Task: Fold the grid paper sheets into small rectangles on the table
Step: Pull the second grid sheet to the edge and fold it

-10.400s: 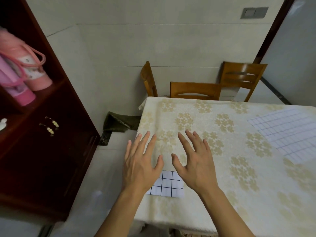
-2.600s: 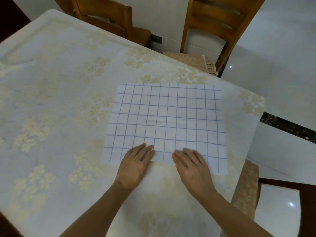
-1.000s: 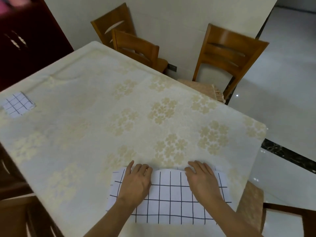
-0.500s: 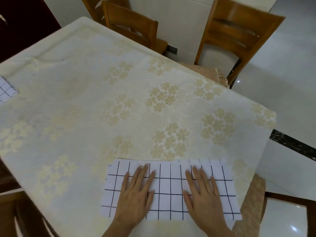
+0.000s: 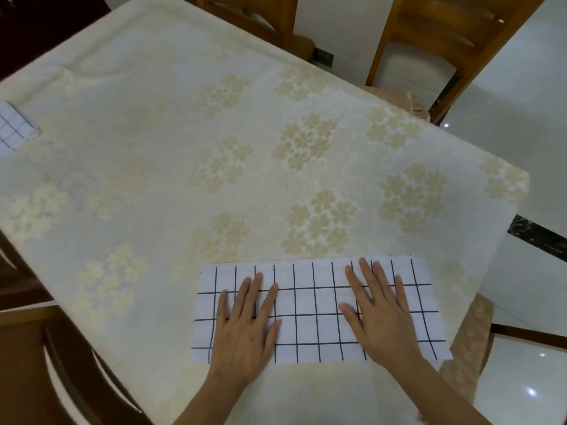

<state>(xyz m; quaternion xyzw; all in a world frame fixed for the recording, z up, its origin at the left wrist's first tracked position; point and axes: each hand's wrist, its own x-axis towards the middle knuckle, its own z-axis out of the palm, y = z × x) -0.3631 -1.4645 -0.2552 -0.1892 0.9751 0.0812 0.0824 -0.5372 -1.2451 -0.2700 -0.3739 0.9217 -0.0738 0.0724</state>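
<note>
I see the tablecloth (image 5: pixel 214 179) stretching bare well beyond my fingertips, its right edge dropping off just past my right hand (image 5: pixel 380 320). Both hands lie flat with fingers straight and spread, my left hand (image 5: pixel 245 329) and right pressing down on the folded grid paper sheet (image 5: pixel 310 311). Its long axis runs from hand to hand. A small folded grid paper rectangle (image 5: pixel 15 127) sits far left.

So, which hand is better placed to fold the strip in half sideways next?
Probably the right hand: its fingers lie nearer the grid paper's short edge; the left hand sits flat, further from its edge, and could anchor.
</note>
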